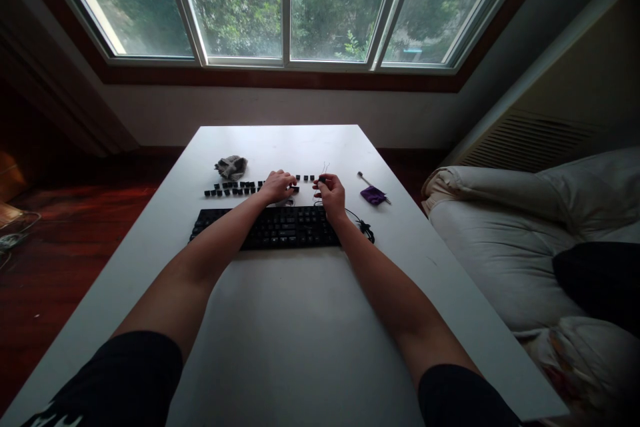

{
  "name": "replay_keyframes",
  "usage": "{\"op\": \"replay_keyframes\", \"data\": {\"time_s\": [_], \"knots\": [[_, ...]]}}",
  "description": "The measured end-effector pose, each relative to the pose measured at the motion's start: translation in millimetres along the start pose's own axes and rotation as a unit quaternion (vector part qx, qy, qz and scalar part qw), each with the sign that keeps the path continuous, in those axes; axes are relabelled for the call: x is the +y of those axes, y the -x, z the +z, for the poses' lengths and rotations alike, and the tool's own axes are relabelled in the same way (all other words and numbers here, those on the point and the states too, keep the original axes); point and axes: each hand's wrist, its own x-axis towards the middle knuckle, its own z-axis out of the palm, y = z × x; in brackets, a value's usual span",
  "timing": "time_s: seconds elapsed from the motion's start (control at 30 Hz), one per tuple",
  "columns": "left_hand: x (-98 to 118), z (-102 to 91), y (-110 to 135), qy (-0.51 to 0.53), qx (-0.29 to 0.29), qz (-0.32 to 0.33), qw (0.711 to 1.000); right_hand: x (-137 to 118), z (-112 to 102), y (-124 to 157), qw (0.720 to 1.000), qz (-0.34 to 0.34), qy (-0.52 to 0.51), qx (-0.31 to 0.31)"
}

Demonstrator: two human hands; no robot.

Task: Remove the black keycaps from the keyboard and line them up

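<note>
From my distance, I judge that the step in hand is the handling of loose black keycaps [235, 191], which lie in rows on the table [320, 333], behind the keyboard [287, 230]. My right hand [333, 195] is closed on a dark-bodied wire tool [322, 179]. My left hand [277, 185] is half curled at one keycap; I cannot tell whether it grips. The next move, I think, calls for gentle fingertips.

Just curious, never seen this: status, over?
Left grip near loose keycaps, contact unclear. Right grip pinching small dark piece, thin wires showing. Left forearm covers part of black keyboard.
</note>
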Motion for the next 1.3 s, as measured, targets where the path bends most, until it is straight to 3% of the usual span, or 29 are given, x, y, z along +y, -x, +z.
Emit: {"op": "replay_keyframes", "data": {"time_s": [0.2, 0.5, 0.73, 0.83, 1.07, 1.17, 1.3], "knots": [[0, 1.0, 1, -0.004, 0.003, -0.010, 1.000, -6, 3, -1, 1.000, -0.006, 0.011, 0.009], [0, 0.4, 3, -0.003, 0.018, -0.022, 1.000, -22, 0, 0, 0.985, -0.008, 0.114, -0.125], [14, -14.2, 17, -0.012, 0.075, -0.022, 0.997, -28, -3, 3, 0.957, -0.023, 0.203, -0.205], [21, -17.2, 26, 0.002, 0.081, -0.013, 0.997, -32, -2, 5, 0.940, -0.040, 0.247, -0.232], [39, -20.9, 65, 0.063, 0.073, 0.026, 0.995, -60, -3, 13, 0.867, -0.123, 0.352, -0.330], [45, -24.1, 81, 0.075, 0.065, 0.036, 0.994, -63, 0, 14, 0.867, -0.109, 0.377, -0.308], [50, -27.0, 89, 0.077, 0.040, 0.049, 0.995, -55, 2, 10, 0.885, 0.003, 0.357, -0.298]]}}
